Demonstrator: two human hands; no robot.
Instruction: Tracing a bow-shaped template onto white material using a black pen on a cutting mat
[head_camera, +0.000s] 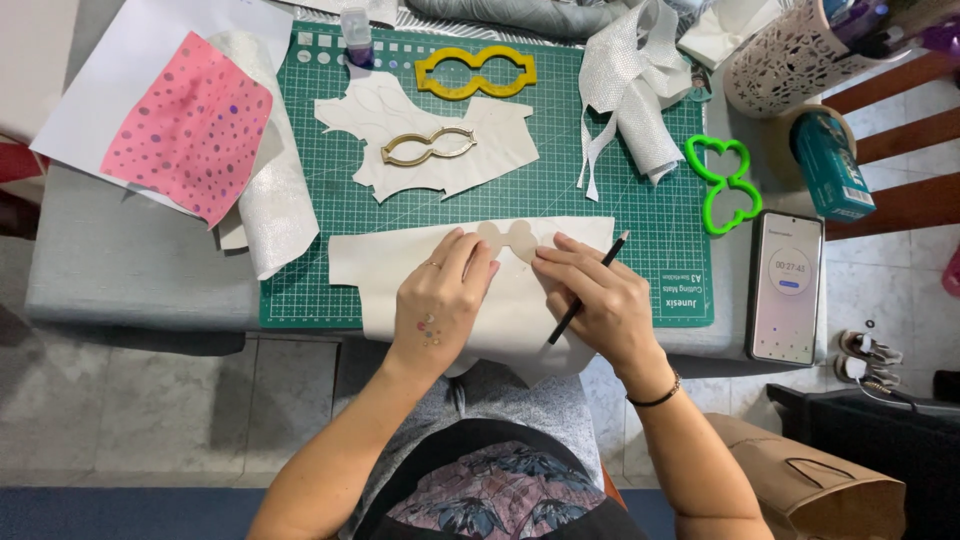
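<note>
Here, a small beige bow-shaped template (507, 238) lies flat on cream fabric (400, 262) at the green cutting mat's (610, 215) six o'clock edge, pinned by the left hand (443, 300); the right hand (598, 300) grips a pencil (588, 288).

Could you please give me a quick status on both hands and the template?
Left hand pinning small tan template on cream sheet. Right hand holding pencil at template's edge. Nothing in the way.
</note>
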